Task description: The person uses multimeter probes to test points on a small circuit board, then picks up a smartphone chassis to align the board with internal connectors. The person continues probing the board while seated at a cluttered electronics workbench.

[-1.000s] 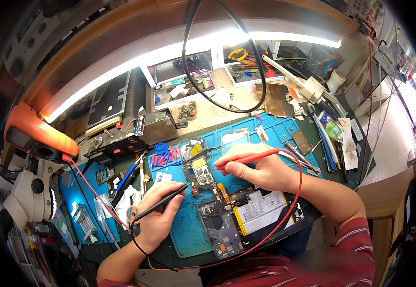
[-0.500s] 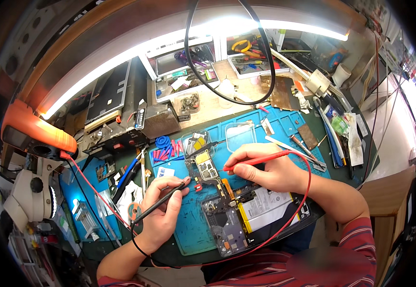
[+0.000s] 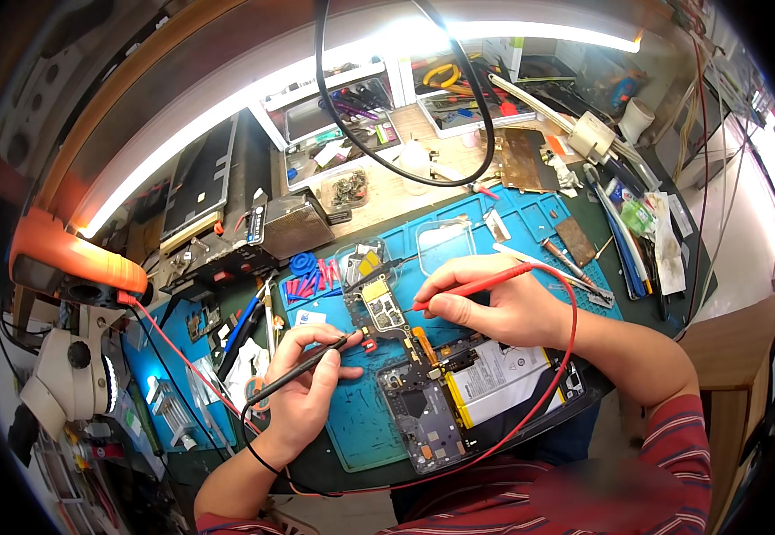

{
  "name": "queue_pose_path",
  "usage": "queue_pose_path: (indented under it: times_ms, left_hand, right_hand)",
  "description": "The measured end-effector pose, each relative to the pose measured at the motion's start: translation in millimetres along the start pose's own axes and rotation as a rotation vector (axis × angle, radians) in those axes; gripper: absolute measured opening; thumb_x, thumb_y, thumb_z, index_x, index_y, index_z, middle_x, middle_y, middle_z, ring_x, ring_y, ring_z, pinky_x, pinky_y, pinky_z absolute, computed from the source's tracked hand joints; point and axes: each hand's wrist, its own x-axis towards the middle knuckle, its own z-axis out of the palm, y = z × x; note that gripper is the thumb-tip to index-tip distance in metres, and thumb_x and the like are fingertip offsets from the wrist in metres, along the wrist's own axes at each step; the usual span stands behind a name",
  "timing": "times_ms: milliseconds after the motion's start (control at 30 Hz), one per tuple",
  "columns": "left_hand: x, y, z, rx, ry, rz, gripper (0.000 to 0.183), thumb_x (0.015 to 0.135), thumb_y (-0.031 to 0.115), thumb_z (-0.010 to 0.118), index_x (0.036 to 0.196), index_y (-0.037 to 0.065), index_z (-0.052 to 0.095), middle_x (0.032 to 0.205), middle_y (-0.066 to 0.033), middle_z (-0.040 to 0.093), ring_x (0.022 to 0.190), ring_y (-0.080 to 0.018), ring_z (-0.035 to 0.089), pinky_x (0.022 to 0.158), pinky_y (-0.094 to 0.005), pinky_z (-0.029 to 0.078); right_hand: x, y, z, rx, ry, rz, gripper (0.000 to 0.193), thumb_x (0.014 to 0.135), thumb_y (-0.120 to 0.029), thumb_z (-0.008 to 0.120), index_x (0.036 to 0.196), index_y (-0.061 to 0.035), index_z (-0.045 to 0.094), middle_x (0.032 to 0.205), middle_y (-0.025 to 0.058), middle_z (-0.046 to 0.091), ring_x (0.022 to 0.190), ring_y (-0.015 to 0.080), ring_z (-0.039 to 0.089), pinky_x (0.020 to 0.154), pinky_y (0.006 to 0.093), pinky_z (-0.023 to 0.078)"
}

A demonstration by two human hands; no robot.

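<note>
My left hand (image 3: 305, 379) grips a black test probe (image 3: 291, 376), its tip close to the left edge of a circuit board (image 3: 382, 303). Between the fingers of my right hand (image 3: 494, 308) is a red test probe (image 3: 485, 282), pointing left toward the board's right side. Whether either tip touches the board I cannot tell. An orange flat cable (image 3: 424, 342) runs from the board down to an opened tablet or phone body (image 3: 423, 428) with a white battery (image 3: 498, 383). The probes' leads run to an orange multimeter (image 3: 80, 263) at the left.
A blue work mat (image 3: 360, 437) lies under the device. Behind the board are red and pink small parts (image 3: 316, 278) and a clear plastic box (image 3: 445, 245). A microscope (image 3: 71, 379) stands at the left. Pens and tweezers (image 3: 623, 232) lie at the right. A black cable loop (image 3: 487, 116) hangs overhead.
The view has shifted slightly. Both hands still hold their probes, and the red one has tilted a little more steeply. The device and board have hardly moved.
</note>
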Motion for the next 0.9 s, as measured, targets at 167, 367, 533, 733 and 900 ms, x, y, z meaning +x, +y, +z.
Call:
queue_pose_path:
  times_ms: [167, 367, 533, 733, 900]
  left_hand:
    - [1, 0, 2, 0.006, -0.005, 0.003, 0.018, 0.098, -0.005, 0.050, 0.116, -0.003, 0.049, 0.118, -0.0130, 0.051, 0.121, -0.0302, 0.061, 0.082, -0.0342, 0.065]
    - [2, -1, 4, 0.010, -0.008, 0.010, 0.018, 0.098, -0.005, 0.050, 0.116, -0.003, 0.049, 0.118, -0.0139, 0.051, 0.120, -0.0292, 0.061, 0.082, -0.0337, 0.065]
    - [2, -4, 1, 0.014, -0.014, 0.024, 0.020, 0.097, -0.006, 0.051, 0.117, -0.003, 0.050, 0.119, -0.0138, 0.052, 0.119, -0.0270, 0.061, 0.083, -0.0326, 0.064]
    - [2, -6, 1, -0.016, -0.008, -0.003, 0.021, 0.098, -0.004, 0.052, 0.118, -0.001, 0.053, 0.118, -0.0120, 0.058, 0.116, -0.0217, 0.063, 0.082, -0.0314, 0.064]
    - [-6, -3, -9, 0.299, 0.056, 0.267, 0.019, 0.097, -0.005, 0.049, 0.115, -0.001, 0.052, 0.125, -0.0148, 0.049, 0.101, -0.0192, 0.064, 0.069, -0.0272, 0.061]
  right_hand:
    - [0, 1, 1, -0.003, -0.012, -0.012, 0.024, 0.098, -0.023, 0.065, 0.108, -0.0007, 0.070, 0.097, 0.0056, 0.072, 0.088, 0.0115, 0.065, 0.077, 0.0275, 0.051]
    - [-1, 1, 0, -0.012, -0.025, -0.015, 0.024, 0.098, -0.022, 0.065, 0.108, -0.0008, 0.070, 0.098, 0.0057, 0.072, 0.088, 0.0117, 0.065, 0.077, 0.0278, 0.051]
    - [1, -1, 0, -0.023, -0.019, -0.011, 0.022, 0.097, -0.020, 0.065, 0.106, -0.0007, 0.070, 0.096, 0.0077, 0.072, 0.087, 0.0142, 0.066, 0.077, 0.0289, 0.052]
    - [0, -6, 2, -0.039, 0.008, -0.022, 0.018, 0.095, -0.016, 0.066, 0.103, -0.0004, 0.071, 0.092, 0.0101, 0.073, 0.084, 0.0162, 0.068, 0.076, 0.0294, 0.052]
    - [0, -5, 4, 0.078, -0.013, 0.025, 0.020, 0.096, -0.017, 0.066, 0.104, 0.0006, 0.071, 0.093, 0.0082, 0.072, 0.086, 0.0145, 0.067, 0.077, 0.0290, 0.052]
